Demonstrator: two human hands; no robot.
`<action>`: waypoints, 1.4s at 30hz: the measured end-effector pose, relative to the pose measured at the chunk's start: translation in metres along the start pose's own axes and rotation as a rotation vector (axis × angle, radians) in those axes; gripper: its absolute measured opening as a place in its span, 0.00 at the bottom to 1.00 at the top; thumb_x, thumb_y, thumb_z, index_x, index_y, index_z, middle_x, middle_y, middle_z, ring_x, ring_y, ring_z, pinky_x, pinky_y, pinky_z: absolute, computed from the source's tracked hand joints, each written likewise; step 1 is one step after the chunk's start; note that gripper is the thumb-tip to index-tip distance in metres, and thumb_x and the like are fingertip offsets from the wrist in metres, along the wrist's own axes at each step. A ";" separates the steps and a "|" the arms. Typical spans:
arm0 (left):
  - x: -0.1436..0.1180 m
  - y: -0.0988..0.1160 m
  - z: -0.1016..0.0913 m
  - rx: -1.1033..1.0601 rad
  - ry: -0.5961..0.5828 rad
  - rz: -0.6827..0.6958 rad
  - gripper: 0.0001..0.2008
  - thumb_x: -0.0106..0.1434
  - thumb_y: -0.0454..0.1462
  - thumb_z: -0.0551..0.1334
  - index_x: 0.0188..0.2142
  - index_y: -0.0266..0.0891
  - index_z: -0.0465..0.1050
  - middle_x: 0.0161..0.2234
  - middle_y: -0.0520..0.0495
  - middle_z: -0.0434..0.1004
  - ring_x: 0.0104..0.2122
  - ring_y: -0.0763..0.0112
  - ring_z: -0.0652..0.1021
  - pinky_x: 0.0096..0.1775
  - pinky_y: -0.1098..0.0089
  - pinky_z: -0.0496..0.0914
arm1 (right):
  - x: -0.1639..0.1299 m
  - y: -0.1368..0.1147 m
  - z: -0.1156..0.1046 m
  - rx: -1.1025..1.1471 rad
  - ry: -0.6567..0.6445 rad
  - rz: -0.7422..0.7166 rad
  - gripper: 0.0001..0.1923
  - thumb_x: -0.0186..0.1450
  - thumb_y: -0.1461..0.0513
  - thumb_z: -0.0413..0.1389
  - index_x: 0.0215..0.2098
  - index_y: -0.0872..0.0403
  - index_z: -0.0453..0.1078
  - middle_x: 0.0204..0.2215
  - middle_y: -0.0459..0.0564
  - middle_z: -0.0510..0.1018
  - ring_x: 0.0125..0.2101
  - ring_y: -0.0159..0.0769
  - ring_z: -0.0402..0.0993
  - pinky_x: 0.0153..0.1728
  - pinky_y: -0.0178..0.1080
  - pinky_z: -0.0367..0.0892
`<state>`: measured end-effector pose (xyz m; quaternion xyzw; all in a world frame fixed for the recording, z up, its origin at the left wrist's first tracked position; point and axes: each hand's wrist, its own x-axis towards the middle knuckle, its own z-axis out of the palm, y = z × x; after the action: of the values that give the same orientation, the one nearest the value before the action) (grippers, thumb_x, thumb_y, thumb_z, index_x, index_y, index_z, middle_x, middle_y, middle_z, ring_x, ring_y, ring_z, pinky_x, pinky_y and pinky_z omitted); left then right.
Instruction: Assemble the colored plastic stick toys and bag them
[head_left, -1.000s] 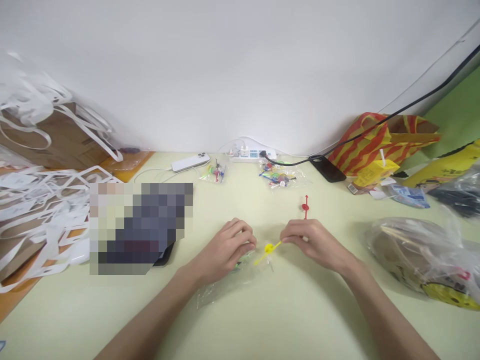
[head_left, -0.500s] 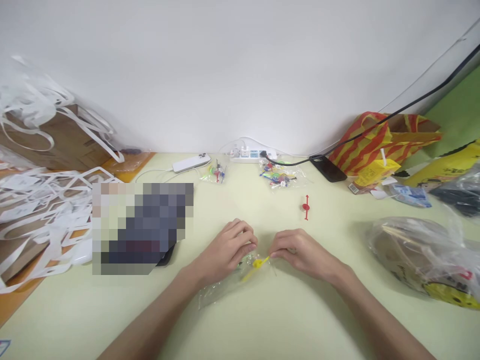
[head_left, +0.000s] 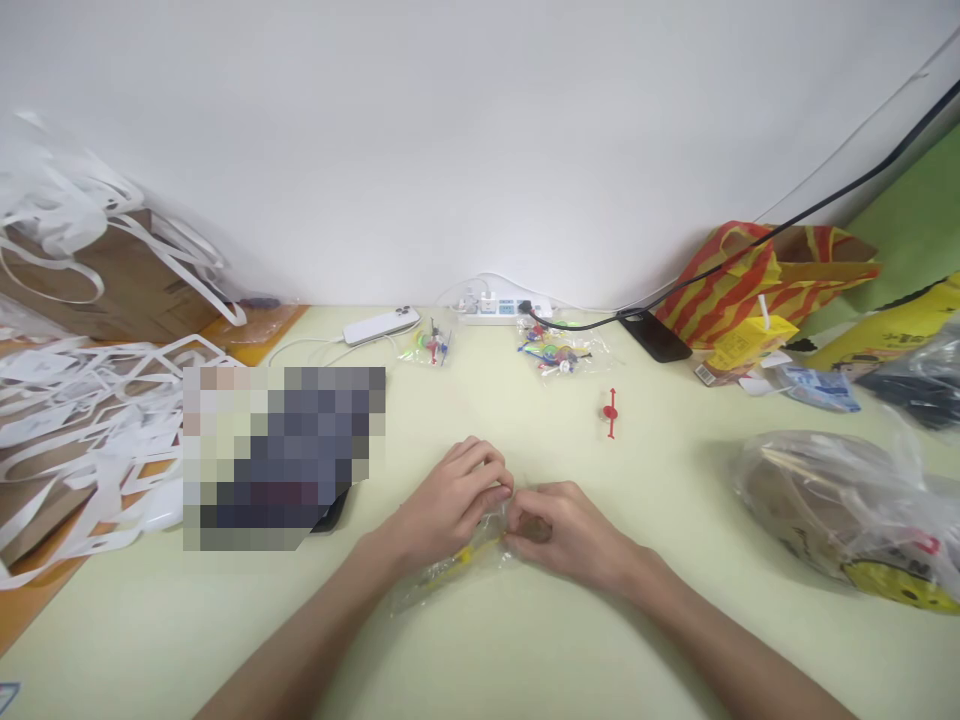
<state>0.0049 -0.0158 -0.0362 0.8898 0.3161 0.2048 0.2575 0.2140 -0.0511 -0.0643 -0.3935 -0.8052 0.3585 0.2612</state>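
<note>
Yellow stick piece [head_left: 463, 558]: that is the thing I am watching from far away through the head camera. It is low down between the two hands, close to the bench [head_left: 630, 640], and most of it shows through the shiny clear bag [head_left: 412, 596].

A second ago the yellow piece stuck out on the right side of the bag, in plain sight. Since then the right hand [head_left: 564, 532] has come over to the left, and the piece has gone along with it. Now the two hands are almost touching. To me, that means the piece is nearly all the way in the bag, with just its end at the fingers.

The right hand has its thumb and finger pinched on that end, as far as I can see. The left hand [head_left: 466, 490] is curled over the top of the bag and seems to pinch its edge.

The red stick piece [head_left: 610, 412] has not moved. It lies by itself, out past the right hand. Farther back, near the white power strip [head_left: 495, 312], are two little bags, the left bag [head_left: 427, 343] and the right bag [head_left: 559, 354], both with bright bits inside.
</note>
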 end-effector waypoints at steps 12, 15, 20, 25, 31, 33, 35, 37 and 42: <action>-0.001 -0.002 -0.002 -0.006 -0.012 0.038 0.09 0.73 0.34 0.53 0.37 0.40 0.70 0.40 0.45 0.70 0.43 0.63 0.70 0.47 0.63 0.66 | 0.002 0.005 -0.014 0.153 -0.117 0.034 0.07 0.68 0.62 0.55 0.34 0.52 0.75 0.25 0.42 0.76 0.23 0.28 0.64 0.27 0.31 0.59; 0.000 -0.002 -0.002 0.010 -0.009 0.038 0.09 0.73 0.34 0.53 0.38 0.40 0.70 0.40 0.45 0.71 0.43 0.63 0.70 0.47 0.63 0.66 | -0.001 0.018 -0.046 -0.001 0.108 0.126 0.11 0.69 0.56 0.54 0.35 0.52 0.75 0.26 0.44 0.77 0.20 0.29 0.61 0.24 0.33 0.57; 0.000 -0.004 -0.001 0.024 0.002 0.031 0.08 0.74 0.34 0.52 0.38 0.41 0.69 0.40 0.46 0.71 0.42 0.64 0.70 0.47 0.63 0.65 | -0.014 0.052 -0.094 -0.548 0.515 0.446 0.21 0.62 0.44 0.60 0.39 0.50 0.69 0.25 0.45 0.75 0.24 0.37 0.69 0.25 0.36 0.55; 0.001 -0.005 0.002 0.047 0.020 0.043 0.08 0.74 0.34 0.53 0.39 0.41 0.69 0.39 0.46 0.71 0.41 0.64 0.71 0.45 0.63 0.65 | -0.018 0.072 -0.102 -0.473 0.321 0.554 0.13 0.64 0.52 0.58 0.43 0.49 0.67 0.27 0.44 0.79 0.27 0.38 0.75 0.27 0.36 0.59; 0.001 -0.007 0.005 0.062 0.042 0.066 0.08 0.74 0.34 0.53 0.40 0.40 0.70 0.39 0.46 0.71 0.41 0.65 0.71 0.46 0.63 0.65 | -0.014 0.079 -0.102 -0.423 0.401 0.556 0.07 0.65 0.60 0.53 0.35 0.50 0.74 0.34 0.47 0.83 0.34 0.38 0.78 0.33 0.36 0.62; 0.001 -0.007 0.005 0.062 0.047 0.063 0.08 0.74 0.34 0.53 0.40 0.41 0.70 0.39 0.46 0.71 0.41 0.64 0.71 0.46 0.63 0.65 | -0.015 0.080 -0.103 -0.421 0.435 0.591 0.10 0.65 0.55 0.54 0.33 0.50 0.74 0.32 0.48 0.83 0.32 0.39 0.78 0.31 0.37 0.62; 0.001 -0.007 0.005 0.063 0.045 0.061 0.08 0.74 0.34 0.53 0.40 0.41 0.70 0.39 0.46 0.71 0.41 0.64 0.71 0.45 0.63 0.65 | -0.016 0.081 -0.103 -0.436 0.453 0.650 0.15 0.65 0.49 0.56 0.30 0.50 0.74 0.29 0.50 0.83 0.30 0.41 0.77 0.29 0.37 0.60; 0.001 -0.006 0.005 0.060 0.044 0.062 0.08 0.74 0.34 0.53 0.39 0.41 0.70 0.38 0.46 0.71 0.41 0.64 0.71 0.45 0.63 0.65 | -0.016 0.084 -0.101 -0.436 0.452 0.689 0.16 0.63 0.48 0.57 0.29 0.50 0.74 0.28 0.50 0.82 0.29 0.42 0.77 0.27 0.37 0.59; 0.001 -0.006 0.005 0.057 0.037 0.070 0.08 0.74 0.33 0.52 0.39 0.41 0.69 0.39 0.46 0.71 0.41 0.65 0.70 0.46 0.63 0.64 | -0.015 0.094 -0.098 -0.384 0.457 0.653 0.08 0.63 0.57 0.56 0.31 0.51 0.75 0.30 0.51 0.82 0.31 0.41 0.77 0.29 0.37 0.61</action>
<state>0.0053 -0.0130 -0.0439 0.9034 0.2953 0.2210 0.2188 0.3329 0.0141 -0.0803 -0.7379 -0.6122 0.1699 0.2278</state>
